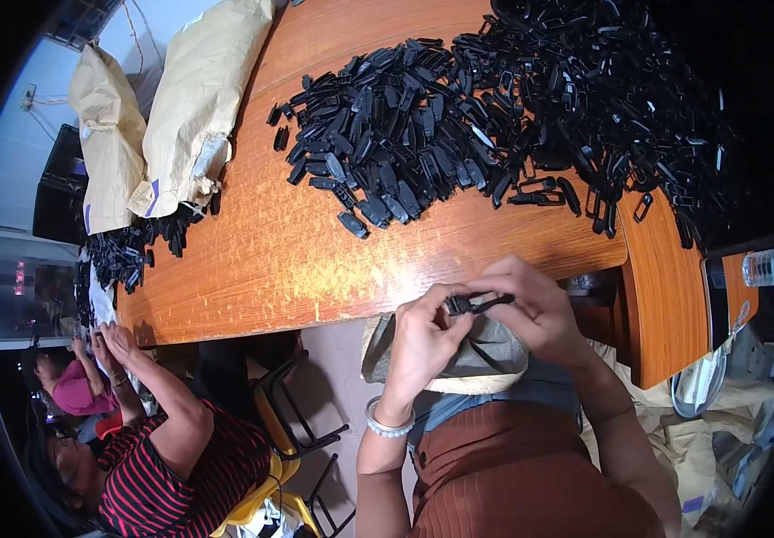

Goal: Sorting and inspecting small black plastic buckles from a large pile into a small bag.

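Above my lap, close to the table's front edge, my left hand (432, 336) and my right hand (535, 305) come together on small black plastic parts (472, 305). The left fingers pinch a piece at its left end; a dark frame-like piece shows between the right fingertips. Whether the two pieces are joined I cannot tell. Beneath both hands an open grey-lined sack (490, 354) rests on my lap. On the wooden table (252, 260) ahead lies a heap of solid black oval parts (387, 134), and to its right a larger heap of black open-framed parts (602, 99).
Two brown paper sacks (194, 108) lean at the far left, over more black parts (136, 251). A person in a striped shirt (181, 475) works at the left, another in a pink top (77, 390) beyond. Stool legs (302, 421) stand at my left, and paper sacks (700, 448) lie at right.
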### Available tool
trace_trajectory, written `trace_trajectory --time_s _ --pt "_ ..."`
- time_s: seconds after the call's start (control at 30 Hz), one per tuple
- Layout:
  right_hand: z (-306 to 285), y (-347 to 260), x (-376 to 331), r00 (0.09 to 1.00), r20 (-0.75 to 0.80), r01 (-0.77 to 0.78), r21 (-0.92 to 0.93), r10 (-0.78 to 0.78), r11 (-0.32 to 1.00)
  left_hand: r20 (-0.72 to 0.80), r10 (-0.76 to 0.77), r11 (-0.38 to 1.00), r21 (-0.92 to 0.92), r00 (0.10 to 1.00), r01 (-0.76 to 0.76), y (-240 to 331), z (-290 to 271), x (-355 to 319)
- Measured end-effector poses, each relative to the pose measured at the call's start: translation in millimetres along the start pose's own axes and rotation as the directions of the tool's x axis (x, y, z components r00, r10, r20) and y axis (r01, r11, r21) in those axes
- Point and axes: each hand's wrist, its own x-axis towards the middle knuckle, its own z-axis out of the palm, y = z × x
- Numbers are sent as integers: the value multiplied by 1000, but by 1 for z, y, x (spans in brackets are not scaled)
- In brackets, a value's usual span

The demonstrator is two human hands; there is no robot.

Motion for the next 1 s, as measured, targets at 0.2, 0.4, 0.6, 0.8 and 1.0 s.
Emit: trace_trajectory --time_s 0.2,0.4,0.6,0.8,1.0 --pt "-5 5 1 989 124 103 -214 -78 971 16 4 998 -65 1000 -3 8 -8 -6" --pt "-4 6 1 982 123 178 -353 -143 919 22 277 960 41 961 -278 9 -15 -1" --pt "-7 8 -2 959 228 258 -461 -167 849 121 222 962 132 967 -238 21 -23 -4" --pt "7 5 -11 983 119 176 -405 -139 897 -7 188 982 20 982 -188 25 -6 -10" --pt "11 -3 -7 977 -72 153 -425 -201 892 -179 30 984 -170 983 -61 10 9 -7"
